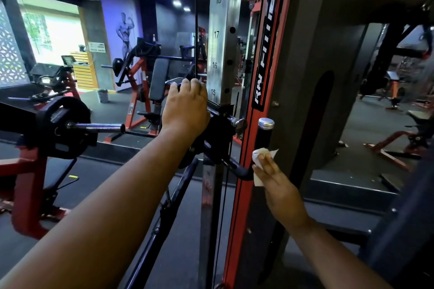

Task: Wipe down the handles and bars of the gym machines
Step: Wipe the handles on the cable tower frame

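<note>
A cable machine stands right in front of me, with a numbered steel upright (220,37) and a black pulley carriage (220,134) on it. My left hand (185,105) grips the top of that carriage with curled fingers. A short black handle (264,136) with a silver cap sticks up beside the red and black frame post (265,82). My right hand (277,185) presses a folded white cloth (259,159) against the lower part of this handle with straight fingers. The handle's curved base (242,171) joins the carriage.
A plate-loaded machine with a black weight plate (63,124) and chrome sleeve is at the left. Red-framed benches and machines fill the mirrored room behind. A dark weight-stack shroud (324,77) rises at the right. A thin cable (196,19) hangs beside the upright.
</note>
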The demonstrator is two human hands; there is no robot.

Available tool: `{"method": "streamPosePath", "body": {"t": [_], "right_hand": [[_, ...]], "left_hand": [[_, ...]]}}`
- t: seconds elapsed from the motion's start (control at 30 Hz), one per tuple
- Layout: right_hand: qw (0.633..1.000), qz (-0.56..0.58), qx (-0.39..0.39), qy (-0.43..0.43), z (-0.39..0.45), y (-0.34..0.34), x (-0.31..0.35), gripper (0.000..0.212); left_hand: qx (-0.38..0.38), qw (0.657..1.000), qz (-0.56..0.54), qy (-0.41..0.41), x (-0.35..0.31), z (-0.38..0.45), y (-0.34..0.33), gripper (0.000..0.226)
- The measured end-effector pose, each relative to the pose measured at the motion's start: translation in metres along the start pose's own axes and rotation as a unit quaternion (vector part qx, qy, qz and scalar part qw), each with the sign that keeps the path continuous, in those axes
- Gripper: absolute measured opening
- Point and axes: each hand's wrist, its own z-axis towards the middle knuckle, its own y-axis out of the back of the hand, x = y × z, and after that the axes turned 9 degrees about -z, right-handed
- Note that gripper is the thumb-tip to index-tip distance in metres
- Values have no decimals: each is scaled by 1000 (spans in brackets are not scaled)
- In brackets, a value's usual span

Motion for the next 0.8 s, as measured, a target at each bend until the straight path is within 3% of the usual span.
{"method": "streamPosePath", "body": {"t": [0.13, 0.27, 0.4, 0.6, 0.7, 0.8], "right_hand": [[999, -21, -31, 9, 48, 20, -2, 46], [978, -192, 45, 71, 48, 0, -3, 50], [945, -255, 150, 137, 3, -18, 15, 55], [955, -234, 168, 77, 73, -38, 45, 48], [918, -247, 307, 41, 104, -55, 50, 50], [897, -214, 386, -33, 104, -64, 63, 40]], "left_hand": [[1, 1000, -1, 2, 0, 2, 0, 72], [2, 1000, 0, -3, -1, 0, -1, 74], [-3, 1000, 3, -9, 0, -1, -4, 73], [-6, 1000, -4, -12, 3, -1, -7, 74], [-7, 1000, -6, -16, 5, -1, -7, 74], [-8, 1000, -8, -17, 7, 0, -8, 73]]}}
